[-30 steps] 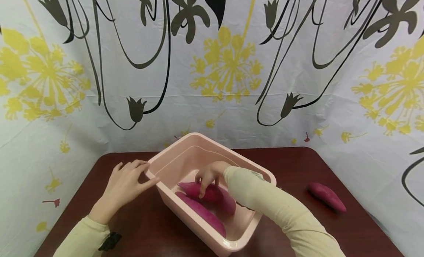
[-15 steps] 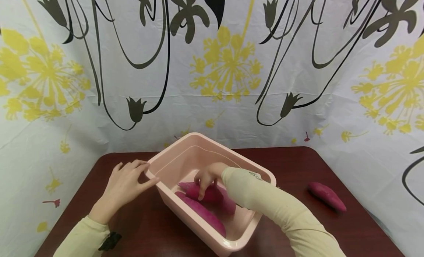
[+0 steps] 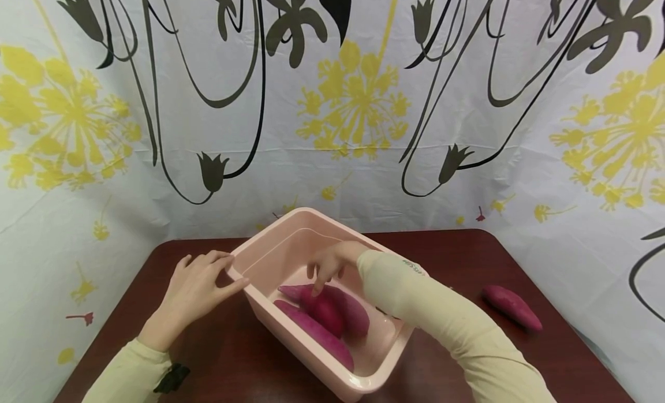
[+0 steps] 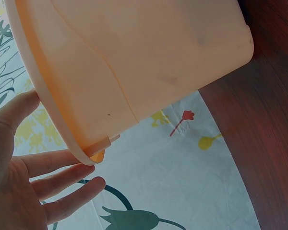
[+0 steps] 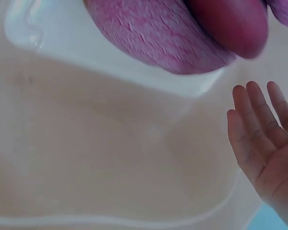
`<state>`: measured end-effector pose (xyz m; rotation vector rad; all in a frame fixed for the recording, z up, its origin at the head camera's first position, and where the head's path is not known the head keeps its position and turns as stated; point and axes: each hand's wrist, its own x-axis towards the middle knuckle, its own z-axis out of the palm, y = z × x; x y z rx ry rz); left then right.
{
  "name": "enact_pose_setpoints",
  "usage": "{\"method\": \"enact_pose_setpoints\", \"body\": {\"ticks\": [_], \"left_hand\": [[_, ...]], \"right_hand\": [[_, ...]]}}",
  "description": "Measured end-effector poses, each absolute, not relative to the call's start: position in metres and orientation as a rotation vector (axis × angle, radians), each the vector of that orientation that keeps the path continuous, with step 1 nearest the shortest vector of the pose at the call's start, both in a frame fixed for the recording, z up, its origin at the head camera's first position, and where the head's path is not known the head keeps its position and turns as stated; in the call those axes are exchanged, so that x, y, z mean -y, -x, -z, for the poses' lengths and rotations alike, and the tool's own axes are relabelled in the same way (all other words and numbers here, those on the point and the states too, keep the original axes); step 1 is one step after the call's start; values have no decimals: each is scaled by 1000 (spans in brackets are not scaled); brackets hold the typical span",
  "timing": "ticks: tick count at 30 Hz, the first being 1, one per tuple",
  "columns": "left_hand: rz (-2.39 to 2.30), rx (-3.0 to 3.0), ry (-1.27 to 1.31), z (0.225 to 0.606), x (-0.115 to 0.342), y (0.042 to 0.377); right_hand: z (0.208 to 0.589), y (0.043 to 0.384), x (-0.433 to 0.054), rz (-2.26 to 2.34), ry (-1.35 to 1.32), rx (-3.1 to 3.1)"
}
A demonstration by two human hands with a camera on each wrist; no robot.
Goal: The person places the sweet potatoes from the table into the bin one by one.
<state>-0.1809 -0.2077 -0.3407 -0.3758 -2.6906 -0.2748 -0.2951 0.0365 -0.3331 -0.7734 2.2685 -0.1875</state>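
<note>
A pink plastic basin (image 3: 381, 377) stands on the table, several centimetres deep, with three purple-red sweet potatoes inside. One sweet potato (image 3: 314, 335) lies along its near-left wall and another (image 3: 355, 310) lies farther right. A smoother, darker sweet potato (image 3: 328, 317) rests between them. My right hand (image 3: 332, 263) hovers inside the basin over these; in the right wrist view its fingers (image 5: 254, 112) are extended and apart from them. At the basin's left corner, my left hand (image 3: 200, 287) touches the rim, thumb and fingers spread and fairly straight around the corner (image 4: 81, 155).
Another sweet potato (image 3: 511, 306) lies on the dark red-brown table (image 3: 228, 345), right of the basin. A white cloth (image 3: 343, 183) printed with yellow and dark flowers hangs behind and along the sides of the table.
My right hand has let go of the middle sweet potato and lifted slightly. That sweet potato has turned to lie lengthwise between the others. The left hand stays at the rim.
</note>
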Motion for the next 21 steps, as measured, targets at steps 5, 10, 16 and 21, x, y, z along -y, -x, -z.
{"method": "enact_pose_setpoints", "body": {"ticks": [5,10,16,21], "left_hand": [[269,2694,376,340,208,181],[268,2687,381,341,208,181],[271,2690,381,341,209,181],[274,2689,385,341,208,181]], "right_hand": [[313,297,-42,226,829,-2293],[293,298,-46,205,890,-2294],[277,297,-53,214,936,-2298],[264,297,-62,274,921,-2286]]}}
